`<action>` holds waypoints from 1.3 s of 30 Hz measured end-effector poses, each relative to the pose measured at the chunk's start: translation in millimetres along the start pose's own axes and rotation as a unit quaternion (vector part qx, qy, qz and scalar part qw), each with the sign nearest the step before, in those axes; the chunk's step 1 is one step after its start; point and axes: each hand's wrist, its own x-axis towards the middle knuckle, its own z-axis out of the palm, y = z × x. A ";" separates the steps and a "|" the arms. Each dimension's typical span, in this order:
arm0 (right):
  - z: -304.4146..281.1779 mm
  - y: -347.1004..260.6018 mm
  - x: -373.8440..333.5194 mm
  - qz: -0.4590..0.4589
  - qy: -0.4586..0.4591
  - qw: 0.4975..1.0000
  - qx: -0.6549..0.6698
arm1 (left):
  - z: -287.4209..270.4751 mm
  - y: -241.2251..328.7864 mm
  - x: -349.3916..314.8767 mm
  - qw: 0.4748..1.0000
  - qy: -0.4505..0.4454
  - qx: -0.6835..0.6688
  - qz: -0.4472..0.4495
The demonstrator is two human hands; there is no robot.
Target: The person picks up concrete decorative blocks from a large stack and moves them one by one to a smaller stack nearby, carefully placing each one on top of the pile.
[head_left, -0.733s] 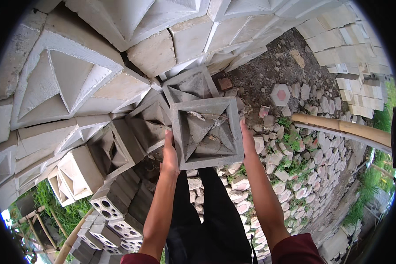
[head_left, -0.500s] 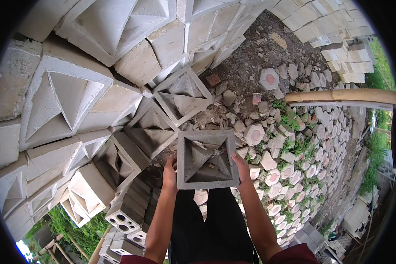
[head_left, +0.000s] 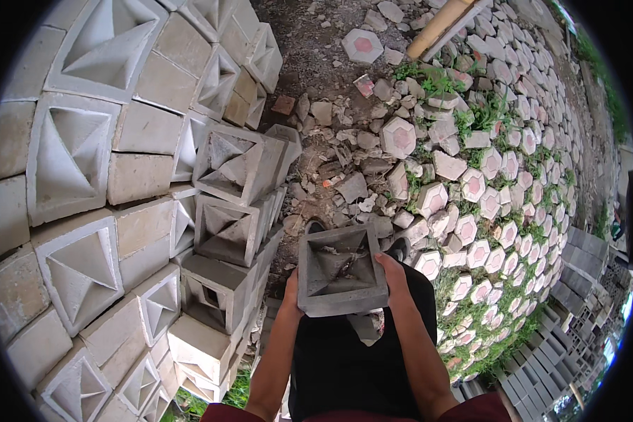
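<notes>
So both hands are on a grey square concrete vent block w/ a pyramid-shaped recess (head_left: 341, 271), held flat in front of the person's body, open face up toward the camera. Left hand (head_left: 291, 290) grips the left edge, fingers wrapped under so only the thumb side shows; right hand (head_left: 394, 278) is clamped on the right edge w/ the thumb over the top rim. Block sits right above the black trousers (head_left: 344, 359), and two dark shoe tips (head_left: 315, 227) peek out just past its far edge. On the left there's a big stack of pale concrete vent blocks (head_left: 84, 148), same pyramid pattern, some faces toward the camera, some side-on; the nearest darker grey ones (head_left: 225, 228) are just beside the held block but not touching it. Ground ahead is dirt w/ broken rubble bits (head_left: 337, 141), and to the right a spread of hexagonal pavers w/ pinkish tops (head_left: 471, 211) w/ weeds between them. Yellowish pole (head_left: 446, 24) lies across the top.
</notes>
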 end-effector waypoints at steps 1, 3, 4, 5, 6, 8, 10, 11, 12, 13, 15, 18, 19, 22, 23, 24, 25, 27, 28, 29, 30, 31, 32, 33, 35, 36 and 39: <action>-6.5 -1.6 -0.5 0.009 0.012 1.000 0.010 | 4.9 -3.9 5.6 1.000 -0.016 0.013 -0.006; -22.4 -7.8 -7.8 0.028 0.033 0.999 0.029 | 12.5 -15.6 18.3 0.998 -0.046 0.037 -0.019; -36.6 -3.8 -6.0 0.026 0.039 0.998 0.041 | 18.1 -24.9 22.6 0.997 -0.043 0.051 -0.025; -52.8 -1.2 -1.2 0.022 0.044 0.997 0.053 | 26.8 -33.3 27.2 0.997 -0.041 0.064 -0.029; -68.3 1.6 3.6 0.017 0.048 0.997 0.065 | 34.9 -40.5 31.2 0.996 -0.039 0.077 -0.032; -102.0 14.9 12.6 0.005 0.042 0.993 0.114 | 48.4 -59.0 40.3 0.993 -0.039 0.101 -0.051; -138.6 22.7 13.3 0.000 0.046 0.988 0.149 | 69.1 -80.2 44.2 0.989 -0.030 0.123 -0.075; -154.8 24.5 11.6 0.003 0.053 0.985 0.162 | 81.8 -89.7 44.5 0.987 -0.022 0.135 -0.089; -171.2 26.1 9.2 0.005 0.061 0.982 0.176 | 95.4 -99.4 44.3 0.983 -0.015 0.149 -0.103; -187.0 31.8 7.2 -0.011 0.069 0.978 0.197 | 107.8 -110.7 44.6 0.980 -0.021 0.170 -0.102; -219.9 42.4 -1.8 -0.047 0.090 0.965 0.242 | 136.4 -132.4 39.9 0.971 -0.038 0.215 -0.100; -264.6 52.2 -30.8 -0.101 0.095 0.948 0.285 | 159.1 -165.4 35.1 0.964 -0.040 0.259 -0.044; -280.5 53.5 -41.1 -0.118 0.107 0.938 0.307 | 179.9 -177.5 25.1 0.957 -0.043 0.285 -0.024; -327.0 45.4 -89.2 -0.165 0.087 0.922 0.339 | 238.8 -206.8 -28.0 0.926 -0.061 0.372 0.027; -339.1 39.4 -109.0 -0.185 0.075 0.913 0.355 | 256.6 -212.7 -45.3 0.910 -0.083 0.403 0.047; -356.7 41.7 -121.4 -0.225 0.057 0.902 0.364 | 270.6 -220.6 -64.3 0.893 -0.103 0.432 0.067; -369.8 37.3 -142.8 -0.234 0.049 0.892 0.384 | 285.1 -229.5 -83.6 0.890 -0.092 0.440 0.074; -400.4 13.1 -183.8 -0.271 0.031 0.870 0.411 | 321.1 -252.2 -111.9 0.886 -0.088 0.445 0.096; -418.9 3.2 -210.3 -0.293 0.030 0.867 0.402 | 336.5 -266.4 -128.2 0.883 -0.117 0.444 0.099; -434.7 -4.3 -229.9 -0.301 0.038 0.863 0.405 | 346.2 -278.1 -140.9 0.882 -0.146 0.437 0.095; -448.8 -9.1 -249.3 -0.308 0.047 0.858 0.409 | 353.6 -289.3 -154.9 0.881 -0.173 0.432 0.088; -463.2 -15.8 -268.7 -0.317 0.055 0.853 0.411 | 363.7 -300.1 -168.2 0.878 -0.203 0.425 0.083; -476.3 -19.3 -287.9 -0.325 0.064 0.849 0.412 | 371.5 -313.3 -179.6 0.882 -0.214 0.411 0.081; -491.9 -18.1 -297.8 -0.348 0.071 0.844 0.402 | 379.9 -329.1 -190.9 0.886 -0.225 0.398 0.077; -518.3 -10.0 -315.0 -0.367 0.068 0.820 0.433 | 396.4 -353.6 -213.0 0.884 -0.244 0.394 0.067; -530.2 -7.3 -327.1 -0.374 0.068 0.808 0.450 | 406.7 -365.1 -224.0 0.877 -0.255 0.403 0.058; -552.5 -2.4 -355.6 -0.385 0.051 0.769 0.507 | 446.6 -394.7 -267.9 0.855 -0.277 0.435 0.047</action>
